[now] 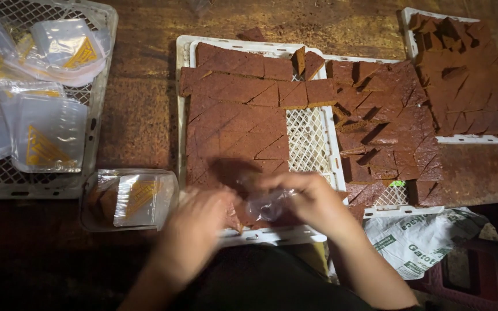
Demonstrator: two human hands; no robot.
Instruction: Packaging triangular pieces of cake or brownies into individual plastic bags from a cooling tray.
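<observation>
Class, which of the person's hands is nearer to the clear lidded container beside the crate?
Left. The left hand is just right of the clear container; the right hand is farther right, past it.

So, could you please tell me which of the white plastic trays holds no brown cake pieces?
The white lattice tray at far left: it holds only clear plastic bags with yellow print, while the other three carry cut brown cake.

**Dim, warm light and blurred hands**

Light falls from above onto the middle of my counter (139, 115), warm and reddish, and fades toward six o'clock, where everything sinks into near black. My left hand (194, 230) and right hand (312, 201) are smeared by motion blur. The clear plastic bags (47, 132) at nine o'clock catch soft glare. Cut brown slabs (231, 115) cast short dark shadows in their gaps.
</observation>
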